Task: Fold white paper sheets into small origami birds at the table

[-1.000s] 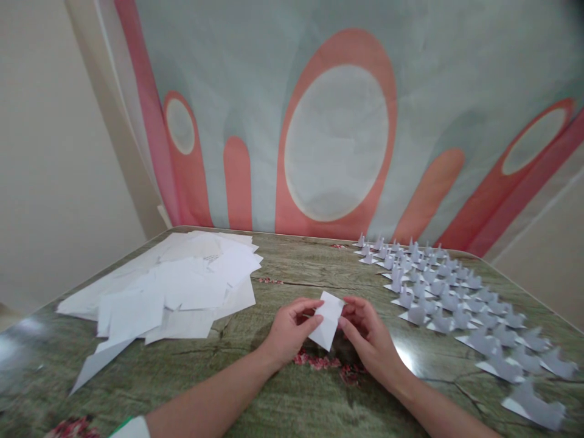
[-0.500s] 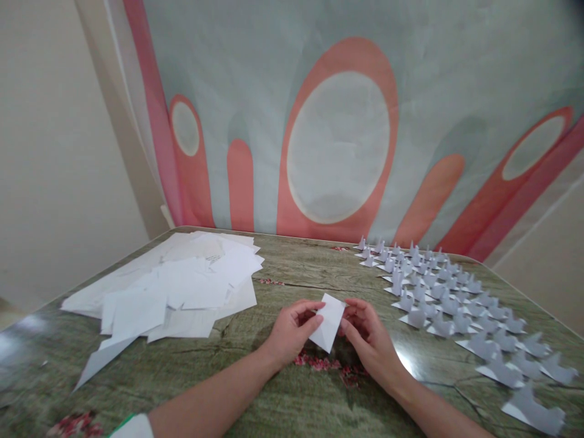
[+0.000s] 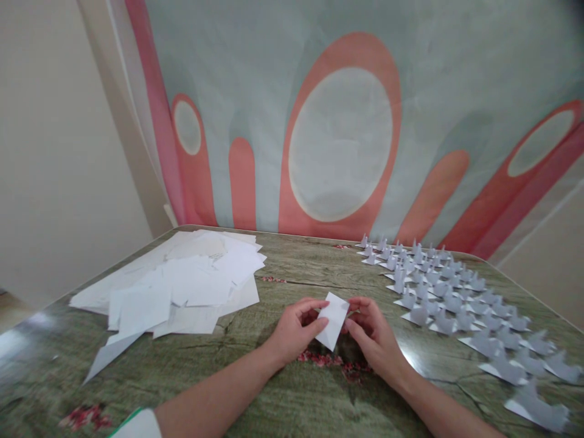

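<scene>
A small piece of folded white paper (image 3: 333, 322), kite-like in outline, is held tilted above the middle of the table. My left hand (image 3: 296, 327) pinches its left edge, thumb on the near face and fingers at the upper corner. At the paper's right edge, my right hand (image 3: 368, 331) has its thumb and fingertips closed around the side corner. Whatever lies behind the paper is hidden. Right of my hands stand rows of folded white paper birds (image 3: 441, 319).
A loose heap of white paper sheets (image 3: 201, 280) covers the table's left side, one piece jutting toward me. The wood-patterned table (image 3: 274, 395) has pink flower prints. A backdrop (image 3: 255, 61) with red-orange shapes rises behind the far edge.
The whole view has shifted slightly, so table and hands sit a little further right. Both hands keep nearly the same grip on the folded paper, whose tilt has barely changed.
</scene>
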